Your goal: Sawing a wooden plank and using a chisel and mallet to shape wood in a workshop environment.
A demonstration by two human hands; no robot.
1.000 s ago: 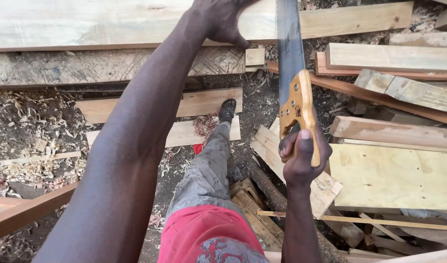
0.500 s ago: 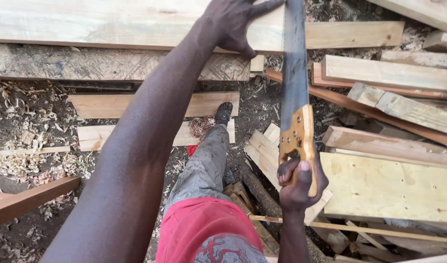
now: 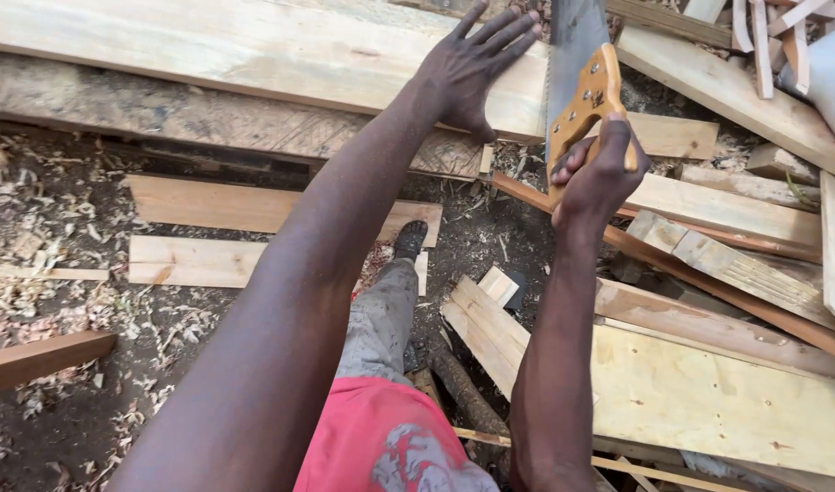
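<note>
The saw blade (image 3: 574, 36) runs out past the far edge of the picture, so its tip and most of its teeth cannot be seen. The right hand (image 3: 600, 169) covers the lower part of the wooden handle (image 3: 583, 105). The long pale plank (image 3: 254, 46) is cut off at the left and far edges.

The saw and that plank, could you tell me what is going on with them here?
A person is sawing a long pale plank. The left hand lies flat on it with fingers spread, and the right hand grips the wooden handle of a handsaw at the plank's end. Offcuts and shavings cover the ground below.
</note>
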